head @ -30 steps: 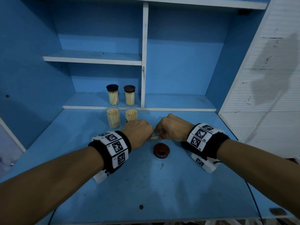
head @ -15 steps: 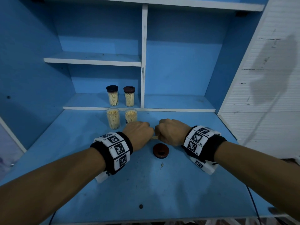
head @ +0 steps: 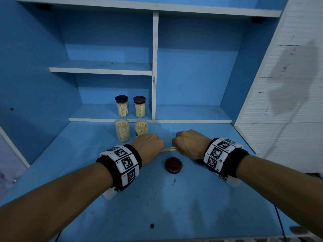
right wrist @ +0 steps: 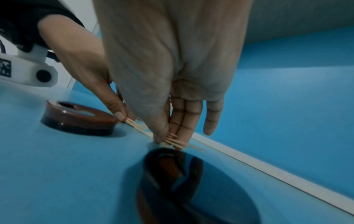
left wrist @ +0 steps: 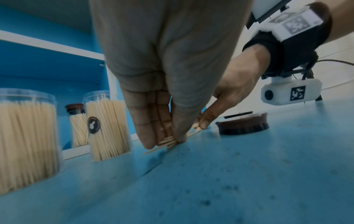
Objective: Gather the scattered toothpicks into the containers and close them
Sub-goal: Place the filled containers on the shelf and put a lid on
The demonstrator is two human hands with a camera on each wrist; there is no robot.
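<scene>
A small bundle of toothpicks (head: 168, 149) lies on the blue desk between my hands. My left hand (head: 150, 145) pinches its left end between thumb and fingers (left wrist: 166, 141). My right hand (head: 188, 144) pinches the other end (right wrist: 166, 138). Both sets of fingertips are down at the desk surface. Two open clear containers (head: 122, 131) (head: 141, 128), full of toothpicks, stand just behind my left hand. A brown lid (head: 173, 165) lies on the desk in front of the bundle. A second dark lid (right wrist: 172, 174) lies under my right wrist.
Two closed toothpick containers (head: 121, 106) (head: 139, 107) stand on the low shelf behind, left of a white divider (head: 153, 95). A white slatted panel (head: 279, 102) bounds the right side. A cable (head: 279, 222) runs off the desk's front right.
Both hands stay on the bundle at the same spot. They have drawn slightly apart, so more of the toothpicks shows between them.
</scene>
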